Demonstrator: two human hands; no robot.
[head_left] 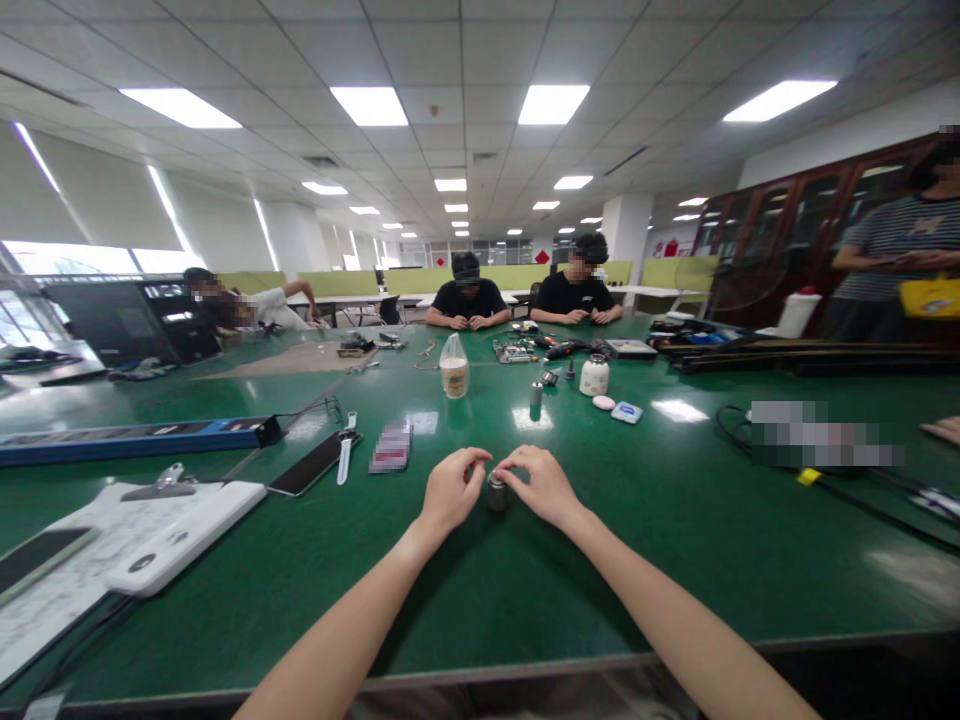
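Note:
Just in front of me, a small grey metal cylinder [497, 496] with a narrower top stands upright on the green table [480, 590]. My right hand [544, 485] reaches in from the right, thumb and fingers pinched at the cylinder's top. On the other side, my left hand [452, 492] is curled, its thumb and fingertips drawn together close beside that top. Whatever its fingertips may hold is too small to make out. Farther back stands a second metal cylinder [535, 398].
Left lie a watch [346, 450], a black tablet [309, 466], a clipboard [161, 490] and a blue power strip [142, 440]. Ahead are a bagged cup [454, 372], a white jar [594, 376] and a blue-white case [627, 412]. Cables [840, 500] lie right. Several people are around.

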